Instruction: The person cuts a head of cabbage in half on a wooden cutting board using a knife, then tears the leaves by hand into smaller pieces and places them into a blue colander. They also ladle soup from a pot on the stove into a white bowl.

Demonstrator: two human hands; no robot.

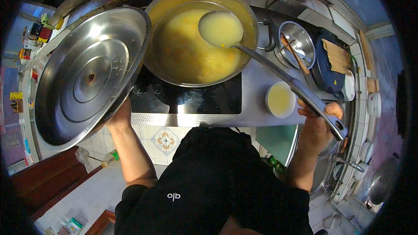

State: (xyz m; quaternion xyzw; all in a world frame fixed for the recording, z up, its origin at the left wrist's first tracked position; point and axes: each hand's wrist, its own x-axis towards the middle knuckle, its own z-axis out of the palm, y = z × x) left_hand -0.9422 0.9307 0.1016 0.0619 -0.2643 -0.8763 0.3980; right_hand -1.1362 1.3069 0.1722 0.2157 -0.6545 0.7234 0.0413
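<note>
My left hand (119,114) holds up a large round steel pot lid (94,71), tilted, with its inner face towards me and wet drops on it; my fingers are hidden behind it. In my right hand (316,120) is the handle of a steel ladle (220,29). Pale yellow liquid fills the ladle's bowl, which hangs over the big steel pot (199,83). Yellow soup (196,55) with orange pieces lies inside that pot. A small white bowl (280,99) of the same pale yellow liquid stands on the counter, left of my right hand.
The pot stands on a black glass cooktop (209,98). Beyond the small bowl are a steel bowl (297,44) with wooden chopsticks (295,54) and a dark appliance (331,62) with a bamboo mat (336,55) on top. A sink (320,176) lies at the right.
</note>
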